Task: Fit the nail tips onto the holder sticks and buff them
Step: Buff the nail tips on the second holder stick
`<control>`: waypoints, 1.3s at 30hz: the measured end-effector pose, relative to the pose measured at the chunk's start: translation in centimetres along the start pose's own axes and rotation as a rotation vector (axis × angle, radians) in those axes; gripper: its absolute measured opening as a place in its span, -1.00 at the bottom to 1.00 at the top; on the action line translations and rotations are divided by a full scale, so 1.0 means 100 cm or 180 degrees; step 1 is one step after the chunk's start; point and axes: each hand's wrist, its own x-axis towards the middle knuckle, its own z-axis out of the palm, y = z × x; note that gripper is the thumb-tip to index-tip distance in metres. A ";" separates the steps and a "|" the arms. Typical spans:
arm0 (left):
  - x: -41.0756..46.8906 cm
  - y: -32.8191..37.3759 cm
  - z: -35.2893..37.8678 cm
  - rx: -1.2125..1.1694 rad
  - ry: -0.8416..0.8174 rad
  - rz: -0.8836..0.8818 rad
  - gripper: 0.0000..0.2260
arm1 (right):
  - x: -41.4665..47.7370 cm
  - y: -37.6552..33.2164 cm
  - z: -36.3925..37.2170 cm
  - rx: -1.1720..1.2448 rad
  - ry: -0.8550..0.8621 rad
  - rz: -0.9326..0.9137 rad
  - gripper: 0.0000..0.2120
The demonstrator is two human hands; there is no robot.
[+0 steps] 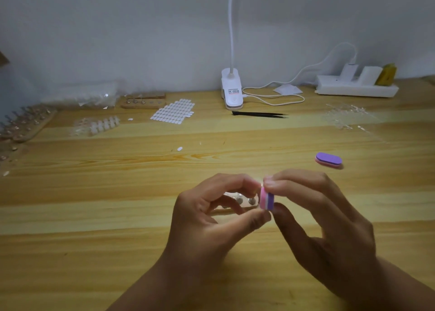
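My right hand pinches a small pink, white and purple buffer block between forefinger and thumb, held on edge. My left hand is curled just left of it, its forefinger tip and thumb close against the block; what it pinches is too small to make out. Behind my left fingers a wooden holder block with round metal-topped sticks lies on the table, partly hidden. A second purple and pink buffer lies to the right.
Along the back of the wooden table: racks of holder sticks, a wooden stick base, a bag of clear tips, white nail tips, a sticker sheet, a clip lamp, black tweezers, a power strip, clear tips.
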 end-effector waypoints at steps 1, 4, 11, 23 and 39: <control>0.000 0.000 0.001 0.0018 -0.0020 0.0005 -0.72 | -0.001 0.001 -0.001 -0.0075 -0.0054 -0.0051 -0.70; 0.001 -0.003 -0.001 -0.0020 0.0026 -0.0090 -0.72 | 0.001 0.001 -0.003 -0.0122 -0.0027 0.0001 -0.71; -0.001 0.000 0.001 -0.0040 -0.0051 0.0134 -0.76 | 0.000 0.009 -0.003 -0.0350 -0.0050 0.0119 -0.73; 0.001 0.000 -0.003 -0.0532 -0.0051 -0.0441 -0.76 | 0.000 0.012 0.003 -0.0082 -0.0017 0.0330 -0.72; 0.000 -0.004 0.001 -0.0324 -0.0068 -0.0310 -0.76 | 0.000 0.006 0.002 -0.0161 0.0050 0.0332 -0.73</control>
